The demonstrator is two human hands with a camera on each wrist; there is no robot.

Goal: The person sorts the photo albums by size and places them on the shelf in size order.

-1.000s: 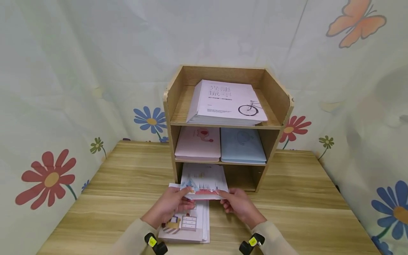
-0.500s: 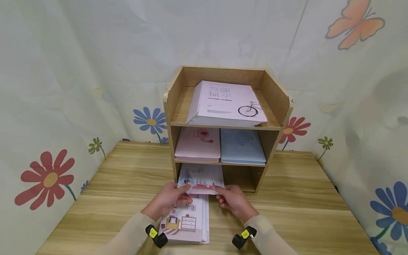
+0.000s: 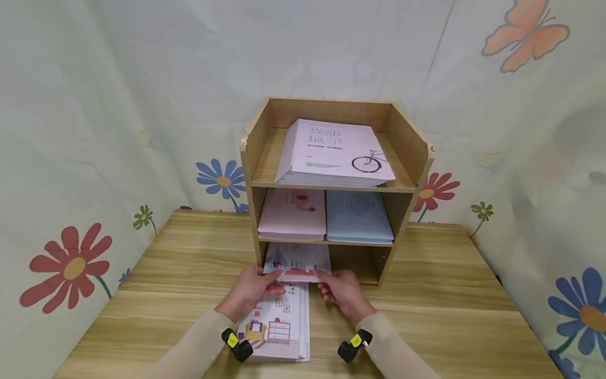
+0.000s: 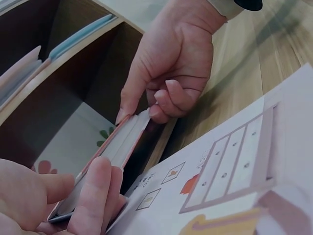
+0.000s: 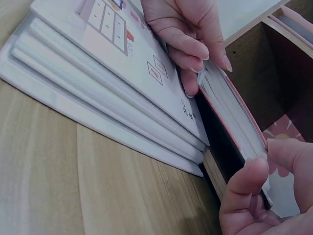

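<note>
Between both hands is a book (image 3: 299, 263) with a blue and red drawing on its cover, its far part inside the lowest compartment of the wooden shelf (image 3: 389, 252). My left hand (image 3: 251, 289) pinches the near left corner, thumb on top and fingers underneath. At the near right corner my right hand (image 3: 347, 295) pinches it the same way. White page edges (image 5: 230, 105) between reddish covers face me in the right wrist view. Just below the held book, a stack of books (image 3: 279, 331) with a room drawing on the top cover lies on the table, partly under my left hand.
A pink folder-like item (image 3: 293, 213) and a blue one (image 3: 359, 215) lie side by side on the middle shelf. Thick white books with a bicycle cover (image 3: 336, 152) rest on the top. A flowered curtain (image 3: 142, 105) hangs behind the wooden table (image 3: 450, 305).
Both hands have moved forward, away from me, and slightly left, carrying the book farther into the lowest compartment. More of the stack's top cover now shows.
</note>
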